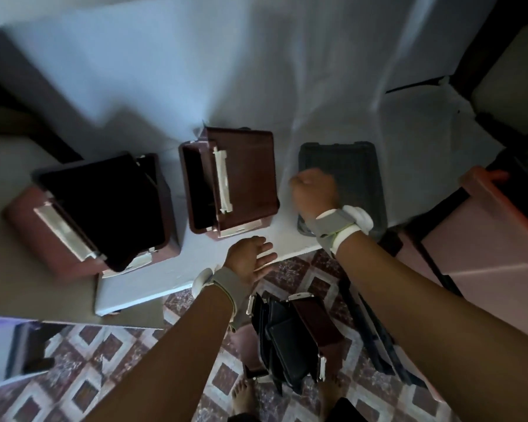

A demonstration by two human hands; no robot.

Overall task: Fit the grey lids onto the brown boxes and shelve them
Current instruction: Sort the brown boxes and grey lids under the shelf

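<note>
1. Right-hand fingers (301,181): clenched over the left edge of the grey lid (357,166). They appear to be grasping it, though blur hides the exact hold. Judged purpose: lifting the lid by the edge nearest the middle brown box (247,169), which gives the shortest carry.
2. Right hand (316,191): over the lid, just right of the middle brown box. A padded band is on the wrist.
3. Grey lid: lying flat on the worktop (195,269), right of the middle brown box and apart from it. Not yet fitted.
4. Left-hand fingers (267,257): released, straight and spread, grasping nothing.
5. Left hand (250,257): at the worktop's near edge, just in front of the middle brown box. Probably waiting to steady the box.
6. Middle brown box: no grey lid on it. A dark opening shows on its left part and a white latch (223,181) runs across it. How it sits cannot be told exactly.
7. Left brown box (28,220): left of the middle brown box. A dark lid (104,205) lies askew across it, not seated.
8. Stack of dark lids and brown pieces (290,333): on the tiled floor (89,354), in front of and below the middle brown box. Likely stock still to be handled.
9. Pink bin (476,254): far right of the middle brown box, beyond the worktop.
10. Shelf: not identifiable.
</note>
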